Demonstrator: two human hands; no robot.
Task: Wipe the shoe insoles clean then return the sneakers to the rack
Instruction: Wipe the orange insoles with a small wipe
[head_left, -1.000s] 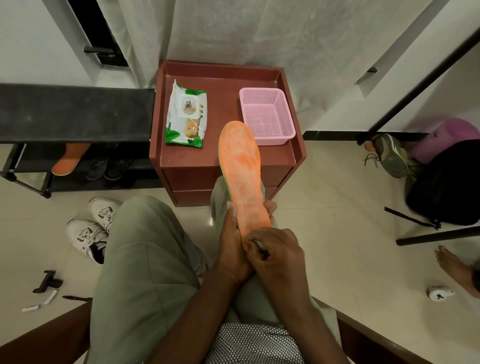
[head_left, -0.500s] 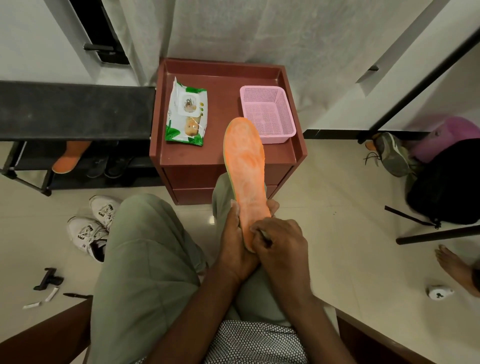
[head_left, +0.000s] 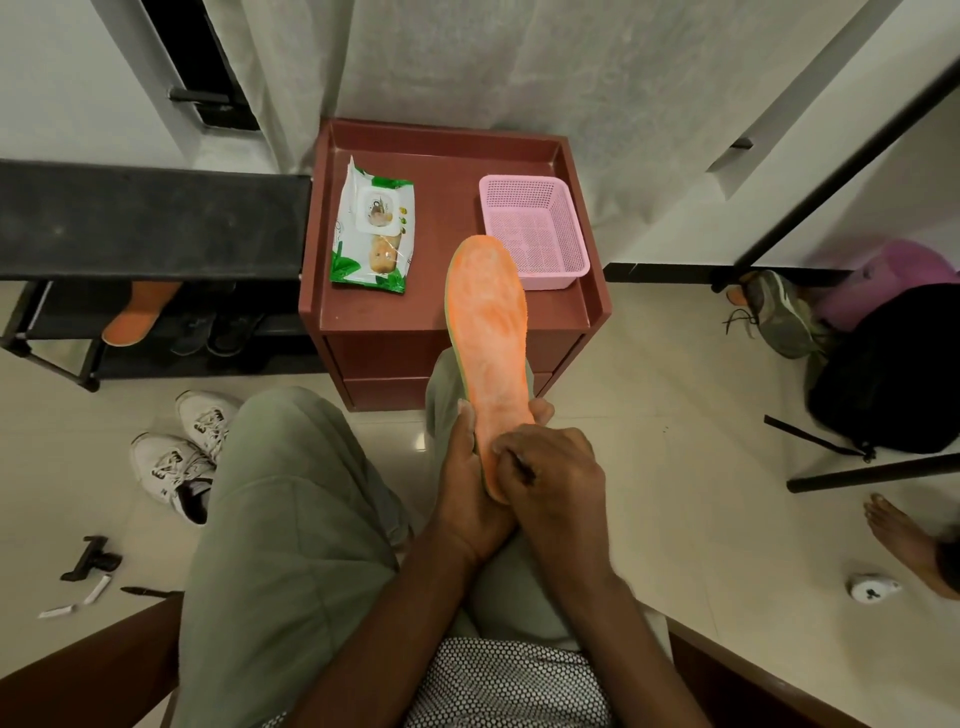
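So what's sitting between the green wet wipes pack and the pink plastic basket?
Only bare reddish cabinet top, in the head view; the orange insole tip sits lower.

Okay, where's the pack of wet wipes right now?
The wet wipes pack lies on the left of the brown cabinet top, left of the pink basket.

Cabinet top (head_left: 452, 306), wipes pack (head_left: 373, 228), pink basket (head_left: 535, 228)
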